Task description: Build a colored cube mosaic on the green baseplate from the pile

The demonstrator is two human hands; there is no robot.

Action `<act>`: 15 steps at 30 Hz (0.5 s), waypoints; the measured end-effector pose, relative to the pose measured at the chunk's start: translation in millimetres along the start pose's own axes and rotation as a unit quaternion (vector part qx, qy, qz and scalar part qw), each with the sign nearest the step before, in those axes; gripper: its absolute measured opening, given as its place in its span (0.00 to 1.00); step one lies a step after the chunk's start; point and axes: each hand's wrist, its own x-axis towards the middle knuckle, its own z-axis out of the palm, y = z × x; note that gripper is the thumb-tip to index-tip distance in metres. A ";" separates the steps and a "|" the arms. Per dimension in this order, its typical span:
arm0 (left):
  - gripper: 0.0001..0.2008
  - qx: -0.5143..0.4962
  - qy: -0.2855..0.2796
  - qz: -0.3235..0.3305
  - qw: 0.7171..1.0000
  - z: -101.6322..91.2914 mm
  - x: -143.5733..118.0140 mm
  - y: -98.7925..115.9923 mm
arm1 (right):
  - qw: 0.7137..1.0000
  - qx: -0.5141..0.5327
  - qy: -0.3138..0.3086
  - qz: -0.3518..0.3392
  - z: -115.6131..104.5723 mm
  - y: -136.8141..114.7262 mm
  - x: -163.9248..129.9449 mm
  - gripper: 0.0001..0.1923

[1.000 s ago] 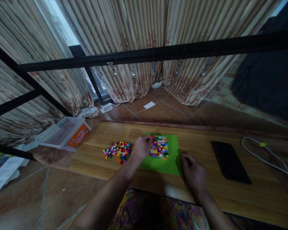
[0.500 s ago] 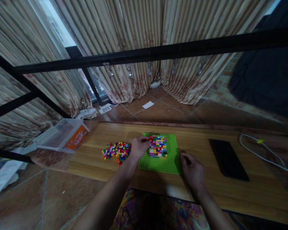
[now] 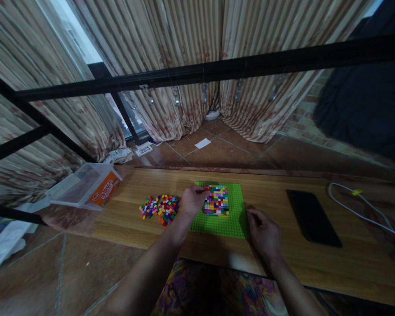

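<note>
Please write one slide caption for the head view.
Left hand at bricks on green baseplate; right hand steadies its edge.

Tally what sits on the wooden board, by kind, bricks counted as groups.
Green baseplate: 1
Block of bricks built on it: 1
Loose brick pile: 1
Black phone: 1
White cable: 1
Hands, left hand and right hand: 2
Total: 7

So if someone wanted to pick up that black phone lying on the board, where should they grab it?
Probably by its two long edges, coming straight down from above. The black phone lies flat, face up on the wooden board, so only its thin sides offer a grip. Nothing crowds it: the white cable lies apart to its right, and the right hand rests to its left by the green baseplate.
</note>
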 end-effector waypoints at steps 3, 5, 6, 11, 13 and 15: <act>0.09 -0.050 0.004 -0.014 0.999 6.7 1.7 -6.9 | 1.000 -0.002 0.005 0.002 0.8 0.8 -0.1 0.20; 0.11 -0.088 -0.002 -0.023 0.996 9.4 2.1 -10.0 | 1.000 -0.007 0.004 0.002 1.1 0.9 -0.3 0.20; 0.13 -0.106 -0.006 -0.027 0.994 9.9 2.0 -10.8 | 1.000 -0.009 0.002 0.002 1.1 1.0 -0.5 0.19; 0.16 -0.166 -0.029 -0.044 0.985 8.3 -0.7 -11.2 | 1.000 -0.005 0.004 -0.004 1.7 2.4 -1.2 0.19; 0.16 -0.176 -0.033 -0.047 0.983 8.0 -1.5 -12.0 | 1.000 -0.002 0.005 -0.006 2.1 3.3 -1.1 0.19; 0.16 -0.179 -0.037 -0.051 0.982 8.6 -1.4 -13.6 | 1.000 -0.003 0.006 -0.005 2.3 3.8 -0.8 0.19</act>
